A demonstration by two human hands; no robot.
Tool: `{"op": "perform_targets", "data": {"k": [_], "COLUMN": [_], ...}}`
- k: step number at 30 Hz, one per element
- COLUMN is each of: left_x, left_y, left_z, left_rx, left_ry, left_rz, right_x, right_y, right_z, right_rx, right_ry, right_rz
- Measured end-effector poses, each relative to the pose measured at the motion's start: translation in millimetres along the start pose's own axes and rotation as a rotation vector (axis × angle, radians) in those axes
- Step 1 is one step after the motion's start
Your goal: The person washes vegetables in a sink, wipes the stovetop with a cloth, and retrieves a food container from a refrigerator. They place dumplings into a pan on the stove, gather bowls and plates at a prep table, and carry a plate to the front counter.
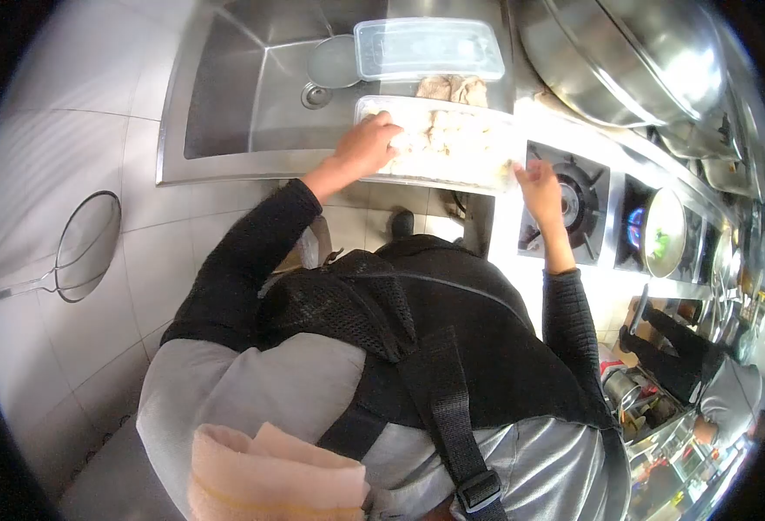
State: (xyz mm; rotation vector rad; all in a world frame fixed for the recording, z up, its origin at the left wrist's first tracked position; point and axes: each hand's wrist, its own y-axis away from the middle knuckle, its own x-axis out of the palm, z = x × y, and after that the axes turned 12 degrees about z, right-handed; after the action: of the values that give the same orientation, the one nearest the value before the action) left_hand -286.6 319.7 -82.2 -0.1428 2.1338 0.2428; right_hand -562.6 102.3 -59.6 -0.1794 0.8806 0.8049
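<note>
A clear plastic container [435,181] filled with pale pieces of food [456,139] sits at the front edge of the sink, its right part washed out by glare. My left hand [367,146] is over the container's left end, fingers curled in and closed; what they grip is hidden. At the opposite end, my right hand [539,187] has its fingers bent and closed, with the fingertips by the container's right rim. Glare hides what those fingertips hold. Behind the container are brownish pieces of food [452,89] and a second clear plastic container or lid [430,49].
The steel sink [217,104] has a drain [316,95] and a round grey disc [334,62]. To the right are a gas burner [565,200], a pan over a blue flame [665,233] and large steel bowls [626,61]. A strainer [89,247] hangs at left. Another person [730,395] stands at far right.
</note>
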Motion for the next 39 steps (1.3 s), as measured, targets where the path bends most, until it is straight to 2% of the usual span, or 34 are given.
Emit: {"op": "perform_targets", "data": {"k": [1,2,5,7,9,10,12,14,16,18,19,21,25,28,30,33,34,35,37,38,39], "left_x": [-0.3,-0.7,-6.9,-1.0,15.4,12.6,6.4,39.9,37.8,23.3,18.9,9.7,22.6,23.8,21.7,4.2,-1.9,-6.5,-14.1,-16.5,-18.7], "left_y": [0.9,-0.2,-7.1,-19.7,-42.4,-50.1,-64.7,-91.5,-94.0,-97.9,-102.7,-110.9,-109.6,-95.3,-82.7,-63.6,-56.3,-50.9,-43.1,-40.1,-37.4], "left_z": [-1.1,-2.0,-14.9,-19.2,-20.9,-28.9,-41.8,-15.4,-21.0,-21.8,-20.7,-20.2,-44.0,-46.9,-46.7,-45.1,-44.2,-42.9,-42.8,-45.1,-48.2], "left_rx": [0.000,-0.028,-0.066,-0.078,-0.172,-0.172,-0.334,-0.356,-0.377,-0.489,-0.486,-0.611,-0.466,-0.456,-0.445,-0.424,-0.421,-0.421,-0.344,-0.341,-0.312], "left_ry": [-0.005,-0.018,-0.063,-0.100,0.443,0.442,1.089,1.033,0.974,1.281,1.274,1.297,1.374,1.541,1.525,1.557,1.599,1.598,1.695,1.691,1.757], "left_rz": [0.000,0.024,0.009,-0.024,-0.123,-0.124,0.089,0.076,0.071,0.094,0.095,0.253,0.281,0.276,0.244,0.133,0.066,0.062,0.123,0.120,0.154], "right_x": [0.9,1.3,23.1,21.3,24.4,21.8,13.9,10.8,20.5,26.9,27.2,29.3,31.8,27.9,21.4,12.0,0.7,-2.1,-1.6,-1.3,3.2], "right_y": [3.0,7.3,5.4,8.4,9.0,11.5,17.0,16.4,10.2,5.4,3.7,2.7,4.5,6.3,11.1,8.1,6.0,1.1,-16.7,-27.4,-36.5], "right_z": [2.6,4.8,-19.6,-9.7,-11.0,-7.2,0.9,13.5,2.7,-2.4,-3.0,-5.7,-8.0,-5.3,-8.1,-10.1,3.4,14.8,34.7,41.4,47.4], "right_rx": [0.138,0.089,0.022,0.061,0.089,0.088,0.075,0.077,0.075,0.058,0.040,0.042,0.039,0.079,0.117,-0.177,-0.078,-0.081,-0.094,-0.088,-0.093], "right_ry": [-0.078,-0.120,-0.252,-0.285,-0.336,-0.336,-0.340,-0.349,-0.369,-0.374,-0.374,-0.417,-0.431,-0.428,-0.397,-0.247,-0.348,-0.349,-0.886,-0.904,-0.904], "right_rz": [0.092,0.174,0.159,0.176,0.158,0.158,0.244,0.297,0.352,0.353,0.354,0.351,0.332,0.329,0.330,-0.117,-0.094,-0.092,0.146,0.310,0.308]}}
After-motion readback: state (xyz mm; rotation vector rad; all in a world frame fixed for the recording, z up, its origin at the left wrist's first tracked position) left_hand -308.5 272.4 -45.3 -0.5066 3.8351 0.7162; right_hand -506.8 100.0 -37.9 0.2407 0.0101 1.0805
